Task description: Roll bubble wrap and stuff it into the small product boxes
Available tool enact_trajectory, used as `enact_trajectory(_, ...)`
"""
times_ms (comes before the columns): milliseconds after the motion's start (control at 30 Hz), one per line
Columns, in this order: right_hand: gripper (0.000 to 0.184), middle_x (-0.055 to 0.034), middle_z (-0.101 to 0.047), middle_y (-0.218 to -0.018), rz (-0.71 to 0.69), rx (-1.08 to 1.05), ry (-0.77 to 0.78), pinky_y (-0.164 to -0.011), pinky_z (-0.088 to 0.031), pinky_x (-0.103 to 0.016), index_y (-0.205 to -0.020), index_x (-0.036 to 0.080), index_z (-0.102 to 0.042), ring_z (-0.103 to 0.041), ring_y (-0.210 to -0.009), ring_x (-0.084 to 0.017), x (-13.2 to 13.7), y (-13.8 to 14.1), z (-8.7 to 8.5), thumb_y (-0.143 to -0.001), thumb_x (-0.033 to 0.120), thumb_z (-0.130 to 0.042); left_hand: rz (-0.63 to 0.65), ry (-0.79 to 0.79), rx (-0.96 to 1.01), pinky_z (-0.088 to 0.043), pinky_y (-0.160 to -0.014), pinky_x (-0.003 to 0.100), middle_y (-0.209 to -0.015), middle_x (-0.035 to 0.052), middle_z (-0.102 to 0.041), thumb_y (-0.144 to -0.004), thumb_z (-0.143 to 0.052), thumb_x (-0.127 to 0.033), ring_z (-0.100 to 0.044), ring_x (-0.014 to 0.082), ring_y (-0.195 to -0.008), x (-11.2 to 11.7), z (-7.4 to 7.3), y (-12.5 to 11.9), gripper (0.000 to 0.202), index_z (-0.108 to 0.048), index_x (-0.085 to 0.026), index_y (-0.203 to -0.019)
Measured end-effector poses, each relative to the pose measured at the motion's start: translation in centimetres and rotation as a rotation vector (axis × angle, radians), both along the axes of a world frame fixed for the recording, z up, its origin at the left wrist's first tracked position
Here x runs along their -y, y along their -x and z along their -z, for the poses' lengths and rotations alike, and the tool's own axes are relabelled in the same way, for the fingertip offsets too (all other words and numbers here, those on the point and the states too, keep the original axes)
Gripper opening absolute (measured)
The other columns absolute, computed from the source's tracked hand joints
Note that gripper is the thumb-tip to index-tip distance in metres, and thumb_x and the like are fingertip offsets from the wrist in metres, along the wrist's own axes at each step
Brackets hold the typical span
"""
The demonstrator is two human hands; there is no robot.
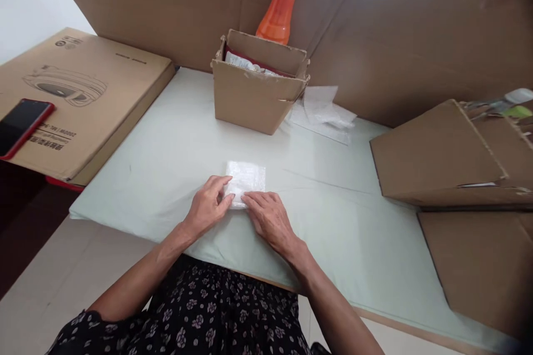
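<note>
A small, flat, folded square of bubble wrap (pixel 249 175) lies on the pale green cloth near the table's front edge. Whatever it may contain cannot be made out. My left hand (pixel 208 204) takes it by its left side, with thumb and forefinger tips on the wrap. Across the lower right corner rest the fingers of my right hand (pixel 270 216), laid flat and close together; its thumb is mostly hidden.
Behind the wrap stands an open cardboard box (pixel 250 94) with packets inside, and an orange bottle (pixel 278 11) rises behind it. Clear plastic bags (pixel 325 113) lie beside it. More cardboard boxes (pixel 437 155) fill the right. A phone (pixel 25 125) rests on a large carton (pixel 104 77) at left.
</note>
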State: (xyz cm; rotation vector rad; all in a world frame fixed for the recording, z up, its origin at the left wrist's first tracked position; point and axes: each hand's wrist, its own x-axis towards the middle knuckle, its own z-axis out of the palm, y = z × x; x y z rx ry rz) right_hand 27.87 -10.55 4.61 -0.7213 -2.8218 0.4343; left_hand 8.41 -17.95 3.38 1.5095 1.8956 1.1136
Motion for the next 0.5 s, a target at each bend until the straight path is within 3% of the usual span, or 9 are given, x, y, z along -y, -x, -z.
enact_trajectory(100,0.030,-0.0089,-0.074,-0.117,0.014,0.012,0.199,-0.089,-0.048,-0.040,-0.125,0.019,-0.064,-0.068,-0.101,-0.024,-0.8,-0.6,-0.9,-0.101,0.019,-0.046,0.193,-0.074,-0.012,-0.052,-0.100,0.039,-0.126,0.0104,-0.066,-0.084,-0.063,-0.028,-0.062,0.0232,-0.115,1.6,-1.1,0.5,0.050,-0.057,-0.021,-0.133)
enact_trajectory(167,0.032,-0.0071,-0.074,-0.118,0.020,0.031,0.371,-0.089,-0.049,-0.038,-0.128,0.022,-0.063,-0.068,-0.102,-0.023,-1.1,-1.0,-1.7,-0.101,0.025,-0.048,0.271,-0.004,0.014,-0.052,-0.100,0.038,-0.123,0.0084,-0.069,-0.084,-0.063,-0.025,-0.064,0.0223,-0.114,2.2,-1.5,0.6,0.054,-0.055,-0.021,-0.137)
enact_trajectory(267,0.032,-0.0061,-0.075,-0.116,0.060,0.069,0.524,-0.087,-0.051,-0.035,-0.128,0.023,-0.064,-0.069,-0.099,-0.022,-1.8,-0.7,-2.4,-0.101,0.030,-0.049,0.204,0.096,0.003,-0.055,-0.090,0.035,-0.115,0.0068,-0.072,-0.088,-0.058,-0.024,-0.068,0.0197,-0.097,1.5,-1.2,0.3,0.043,-0.060,-0.021,-0.130)
enact_trajectory(400,0.036,-0.0146,-0.068,-0.128,0.234,0.107,0.234,-0.098,-0.046,-0.045,-0.127,0.016,-0.065,-0.062,-0.115,-0.031,-3.1,0.5,-1.9,-0.096,0.031,-0.058,0.084,0.120,-0.184,-0.055,-0.087,0.036,-0.107,0.0082,-0.070,-0.088,-0.057,-0.025,-0.065,0.0207,-0.091,-0.8,-0.2,-0.3,0.035,-0.064,-0.019,-0.122)
enact_trajectory(500,0.040,-0.0198,-0.057,-0.141,0.227,0.165,0.128,-0.100,-0.044,-0.051,-0.128,0.013,-0.064,-0.055,-0.123,-0.036,-3.6,1.0,-1.1,-0.093,0.034,-0.062,0.041,0.131,-0.317,-0.053,-0.090,0.037,-0.106,0.0086,-0.067,-0.086,-0.059,-0.025,-0.063,0.0237,-0.099,-1.7,0.3,-0.4,0.040,-0.062,-0.019,-0.125)
